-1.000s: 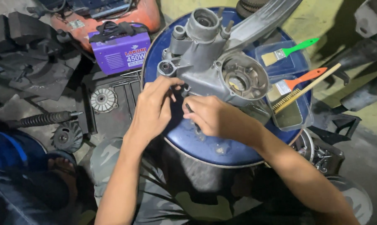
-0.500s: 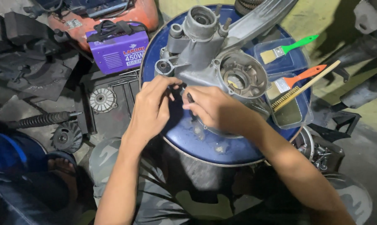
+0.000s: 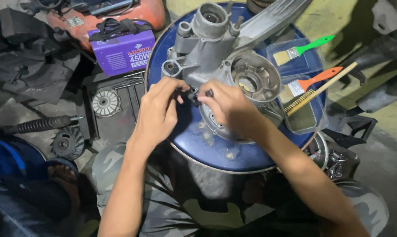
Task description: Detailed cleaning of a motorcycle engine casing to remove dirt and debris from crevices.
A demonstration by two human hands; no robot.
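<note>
Centrally, blue drum top carries a grey metal engine casing, lying across it. Purple box-shaped machine sits to the left on the floor. Clear tray at drum's right edge holds green-handled brush, orange-handled brush and wire brush. Left hand and right hand meet at casing's near side, fingers of both pinched on a small dark part touching the casing.
</note>
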